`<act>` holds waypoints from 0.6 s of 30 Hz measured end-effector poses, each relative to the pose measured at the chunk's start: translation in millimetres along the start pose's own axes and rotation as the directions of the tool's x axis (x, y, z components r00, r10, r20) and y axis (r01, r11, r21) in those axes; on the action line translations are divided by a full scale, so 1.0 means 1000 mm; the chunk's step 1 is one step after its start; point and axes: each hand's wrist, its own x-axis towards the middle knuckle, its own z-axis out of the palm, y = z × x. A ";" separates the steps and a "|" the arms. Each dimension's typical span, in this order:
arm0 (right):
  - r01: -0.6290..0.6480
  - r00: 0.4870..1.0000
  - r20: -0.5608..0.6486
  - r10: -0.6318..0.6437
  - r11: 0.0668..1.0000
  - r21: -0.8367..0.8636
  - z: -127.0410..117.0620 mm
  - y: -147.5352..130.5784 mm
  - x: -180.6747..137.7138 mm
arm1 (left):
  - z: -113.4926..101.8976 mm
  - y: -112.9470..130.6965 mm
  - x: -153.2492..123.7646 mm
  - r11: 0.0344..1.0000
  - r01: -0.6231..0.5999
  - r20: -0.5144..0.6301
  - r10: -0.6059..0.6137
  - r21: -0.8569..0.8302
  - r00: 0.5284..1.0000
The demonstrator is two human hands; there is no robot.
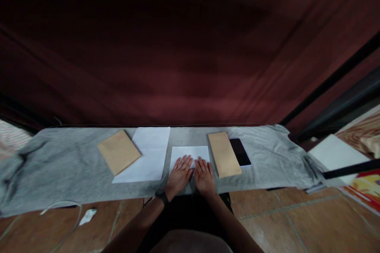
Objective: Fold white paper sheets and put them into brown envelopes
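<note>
A white sheet of paper (190, 151), its lower part covered by my hands, lies in front of me on the grey cloth. My left hand (180, 174) rests flat on its left half with the fingers stretched out. On the right half, my right hand (204, 174) also lies flat, fingers extended, the thumbs close together. Just right of the paper is a brown envelope-like packet (225, 155), with a dark-screened phone (240, 151) beside it. To the left, larger white paper (151, 154) lies partly under a second brown packet (119, 152).
A grey cloth (74, 162) covers the long narrow table. Behind it hangs dark red fabric (190, 67). A white cable (78, 215) and a small white scrap (88, 216) lie near the tiled floor (267, 213) at left. A white board (338, 154) stands at far right.
</note>
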 end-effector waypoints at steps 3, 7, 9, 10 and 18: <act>0.048 0.997 0.051 -0.051 0.997 0.053 -0.002 -0.003 0.013 | -0.008 0.008 -0.016 1.000 -0.015 0.027 0.015 0.004 1.000; 0.183 0.973 0.132 -0.190 0.981 0.063 0.002 -0.012 0.036 | -0.015 0.016 -0.027 0.997 -0.068 0.054 0.069 -0.020 0.996; 0.173 0.975 0.137 -0.175 0.985 0.028 0.006 -0.015 0.047 | -0.015 0.018 -0.032 0.996 -0.085 0.058 0.086 -0.014 0.995; 0.162 0.977 0.135 -0.162 0.987 0.011 0.007 -0.015 0.052 | -0.015 0.018 -0.033 0.996 -0.093 0.062 0.093 -0.005 0.994; 0.112 0.985 0.143 -0.102 0.992 -0.064 0.008 -0.004 0.084 | -0.017 0.015 -0.038 0.990 -0.139 0.095 0.135 0.030 0.986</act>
